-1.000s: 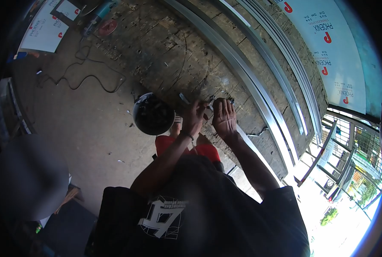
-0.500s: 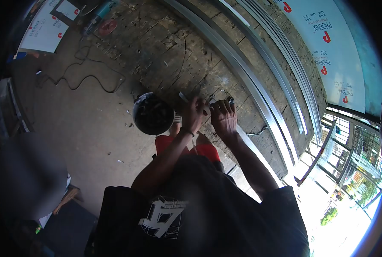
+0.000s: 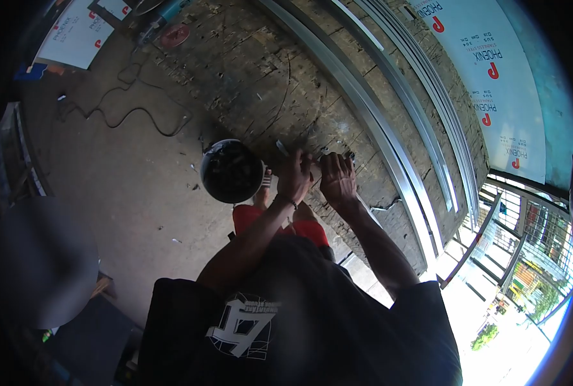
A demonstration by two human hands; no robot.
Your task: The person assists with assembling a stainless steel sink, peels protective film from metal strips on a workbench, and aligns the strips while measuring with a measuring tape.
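Observation:
My left hand (image 3: 295,176) is closed over the near edge of a worn wooden work surface (image 3: 248,83), its fingers curled on something too small to make out. Close on its right, my right hand (image 3: 338,179) has its fingers bent and pressed together, and what they grip is hidden. A small pale piece (image 3: 315,171) shows between the two hands. Just beyond my left hand lies a thin light strip (image 3: 282,148). To the left of my hands stands a round bucket (image 3: 232,171) with dark pieces inside.
Long metal profiles (image 3: 389,148) run along the surface at the right. Beyond them lies a film-covered sheet (image 3: 492,71). A teal power tool (image 3: 164,16) and a red disc (image 3: 174,36) are at the upper left. A dark cable (image 3: 129,112) curls on the floor.
The view has shifted slightly. My right hand's fingers have curled in from a flatter pose, and my left hand stays close beside it.

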